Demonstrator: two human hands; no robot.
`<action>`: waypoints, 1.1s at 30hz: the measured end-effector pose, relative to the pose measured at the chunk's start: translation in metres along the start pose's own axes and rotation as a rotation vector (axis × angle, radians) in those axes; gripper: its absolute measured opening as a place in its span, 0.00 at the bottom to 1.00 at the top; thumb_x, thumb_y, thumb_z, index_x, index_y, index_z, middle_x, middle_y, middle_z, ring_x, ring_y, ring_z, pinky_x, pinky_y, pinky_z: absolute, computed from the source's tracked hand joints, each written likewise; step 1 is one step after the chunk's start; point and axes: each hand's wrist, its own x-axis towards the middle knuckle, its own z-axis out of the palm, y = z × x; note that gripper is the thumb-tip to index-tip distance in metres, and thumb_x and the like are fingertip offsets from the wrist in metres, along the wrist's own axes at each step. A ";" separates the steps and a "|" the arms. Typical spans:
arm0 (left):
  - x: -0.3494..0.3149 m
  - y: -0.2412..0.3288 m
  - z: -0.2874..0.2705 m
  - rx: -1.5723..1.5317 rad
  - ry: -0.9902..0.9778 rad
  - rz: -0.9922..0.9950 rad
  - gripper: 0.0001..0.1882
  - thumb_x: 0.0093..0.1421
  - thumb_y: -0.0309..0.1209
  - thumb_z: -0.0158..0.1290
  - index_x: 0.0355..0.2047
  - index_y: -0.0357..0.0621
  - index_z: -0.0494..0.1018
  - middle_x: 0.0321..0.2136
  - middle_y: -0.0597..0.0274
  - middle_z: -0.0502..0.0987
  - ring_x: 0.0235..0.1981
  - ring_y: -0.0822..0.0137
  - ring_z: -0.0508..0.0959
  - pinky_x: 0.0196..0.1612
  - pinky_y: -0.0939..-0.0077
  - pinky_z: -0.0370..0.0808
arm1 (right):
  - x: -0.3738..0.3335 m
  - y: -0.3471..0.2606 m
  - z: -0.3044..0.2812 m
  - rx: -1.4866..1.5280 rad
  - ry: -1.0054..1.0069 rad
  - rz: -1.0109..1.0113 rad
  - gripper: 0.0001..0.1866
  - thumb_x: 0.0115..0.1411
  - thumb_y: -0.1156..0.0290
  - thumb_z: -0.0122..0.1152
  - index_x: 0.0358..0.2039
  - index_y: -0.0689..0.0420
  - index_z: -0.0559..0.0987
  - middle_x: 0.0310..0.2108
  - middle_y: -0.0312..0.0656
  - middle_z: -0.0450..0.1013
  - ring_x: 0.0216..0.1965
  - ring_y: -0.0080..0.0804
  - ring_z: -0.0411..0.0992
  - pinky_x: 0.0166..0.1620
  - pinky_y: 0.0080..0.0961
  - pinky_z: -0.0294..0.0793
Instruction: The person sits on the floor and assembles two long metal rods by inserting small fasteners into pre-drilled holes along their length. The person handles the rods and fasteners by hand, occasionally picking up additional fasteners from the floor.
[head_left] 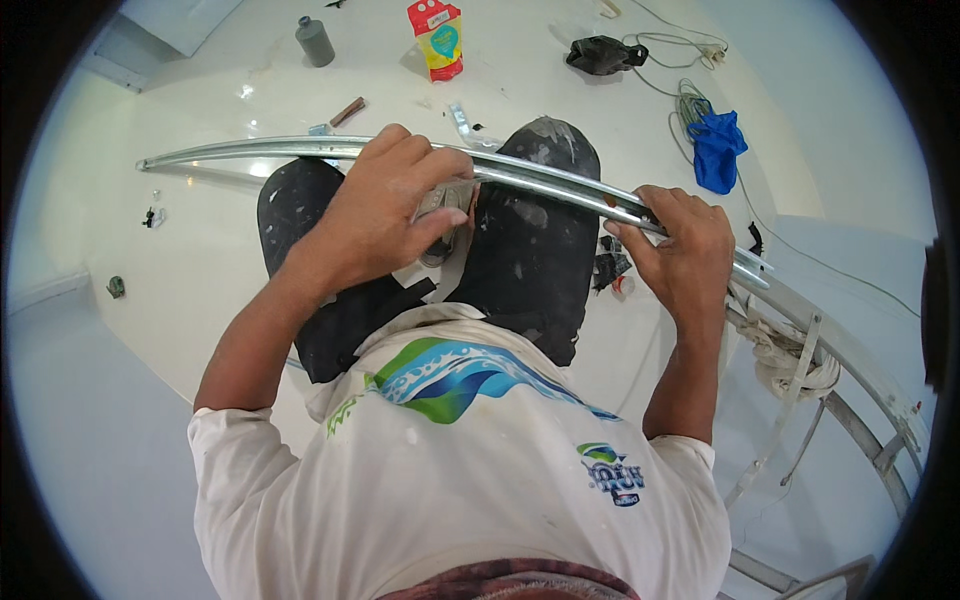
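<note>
A long, shiny galvanized metal channel (560, 181) lies across both my knees, reaching from the far left to beyond my right hand. My left hand (395, 200) is closed over it between the knees, the fingers curled on top and the thumb lower down. Farther right, my right hand (685, 245) grips the same channel, with the thumb on the near side and the fingers over the top. Under the channel are my black, paint-spotted trousers (525, 255). Part of a shoe (437, 230) shows between the legs beside my left hand.
On the pale floor stand a grey bottle (315, 42) and a red-yellow bag (438, 42). A black plastic bag (603, 56), a cable (692, 100) and a blue bag (717, 150) lie at the far right. A metal ladder-like frame (868, 375) with bundled cloth (795, 365) stands right.
</note>
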 end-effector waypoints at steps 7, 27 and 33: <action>0.000 -0.009 -0.002 -0.259 -0.083 -0.175 0.09 0.60 0.28 0.69 0.39 0.46 0.80 0.39 0.64 0.76 0.48 0.61 0.72 0.57 0.61 0.70 | -0.001 0.000 -0.001 -0.018 -0.013 0.020 0.20 0.51 0.53 0.85 0.37 0.51 0.88 0.27 0.36 0.80 0.31 0.39 0.76 0.39 0.39 0.66; -0.051 -0.135 -0.073 -1.065 0.777 -0.339 0.10 0.82 0.34 0.50 0.41 0.44 0.72 0.29 0.71 0.65 0.29 0.76 0.66 0.35 0.74 0.70 | -0.001 0.008 0.004 -0.028 0.015 -0.062 0.24 0.50 0.55 0.85 0.43 0.51 0.87 0.33 0.37 0.81 0.35 0.37 0.77 0.43 0.40 0.69; -0.068 -0.113 -0.127 -0.621 0.538 -0.523 0.10 0.78 0.36 0.60 0.43 0.44 0.75 0.26 0.75 0.65 0.25 0.81 0.61 0.26 0.80 0.58 | -0.003 0.006 0.003 -0.036 0.014 -0.063 0.24 0.50 0.56 0.85 0.45 0.53 0.87 0.33 0.38 0.82 0.36 0.38 0.77 0.43 0.40 0.70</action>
